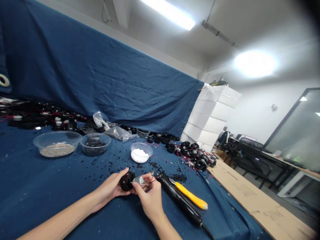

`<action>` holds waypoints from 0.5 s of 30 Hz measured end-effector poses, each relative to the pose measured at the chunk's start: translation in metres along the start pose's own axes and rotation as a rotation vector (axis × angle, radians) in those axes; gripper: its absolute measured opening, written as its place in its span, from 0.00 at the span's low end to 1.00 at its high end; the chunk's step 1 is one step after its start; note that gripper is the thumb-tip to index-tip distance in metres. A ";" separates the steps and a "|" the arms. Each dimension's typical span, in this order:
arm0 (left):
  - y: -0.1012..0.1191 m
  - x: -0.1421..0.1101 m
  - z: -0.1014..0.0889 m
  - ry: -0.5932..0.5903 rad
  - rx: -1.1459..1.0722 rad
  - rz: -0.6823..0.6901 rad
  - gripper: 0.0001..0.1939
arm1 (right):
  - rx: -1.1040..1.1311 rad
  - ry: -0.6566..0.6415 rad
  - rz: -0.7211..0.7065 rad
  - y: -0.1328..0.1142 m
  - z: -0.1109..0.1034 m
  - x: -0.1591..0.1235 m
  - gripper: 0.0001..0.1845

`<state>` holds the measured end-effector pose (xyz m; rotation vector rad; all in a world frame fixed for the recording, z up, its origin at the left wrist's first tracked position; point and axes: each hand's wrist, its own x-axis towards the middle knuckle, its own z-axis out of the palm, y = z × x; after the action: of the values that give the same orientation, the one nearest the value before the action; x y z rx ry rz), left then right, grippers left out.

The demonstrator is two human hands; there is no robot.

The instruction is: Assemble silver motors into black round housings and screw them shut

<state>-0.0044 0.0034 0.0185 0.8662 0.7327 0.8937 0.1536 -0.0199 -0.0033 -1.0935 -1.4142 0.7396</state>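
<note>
My left hand (117,185) is closed around a round black plastic housing (127,181) above the blue cloth. Between the thumb and fingers of my right hand (150,193) is a small silver motor (137,181) with a white end. The motor's far end meets the black housing; how deep it sits I cannot tell. Thin wires come off the motor near my right fingertips. Just right of that hand lie a black corded electric screwdriver (181,200) and a yellow-handled cutter (191,195).
Clear bowls hold small metal parts (57,150), dark screws (95,144) and white pieces (140,155). Tiny black bits (178,175) are scattered around. A pile of wired black assemblies (195,155) lies right, a plastic bag (117,131) behind. Cardboard (250,193) borders the cloth's right side.
</note>
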 end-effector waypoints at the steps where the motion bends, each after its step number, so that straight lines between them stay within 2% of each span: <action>1: 0.000 0.001 -0.001 0.008 0.009 -0.006 0.19 | 0.006 0.001 -0.001 0.000 0.000 0.000 0.13; 7: 0.002 0.002 -0.003 0.031 0.073 -0.022 0.23 | 0.019 -0.025 -0.005 -0.001 -0.002 0.001 0.13; 11: 0.003 -0.001 -0.003 -0.020 0.148 -0.008 0.17 | 0.017 -0.040 -0.018 -0.003 -0.004 0.000 0.13; 15: 0.002 -0.001 -0.002 0.012 0.148 -0.003 0.14 | 0.066 0.061 -0.053 -0.004 -0.006 -0.001 0.14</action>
<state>-0.0074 0.0037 0.0196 0.9910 0.8185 0.8503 0.1589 -0.0234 0.0003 -1.0160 -1.3532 0.7048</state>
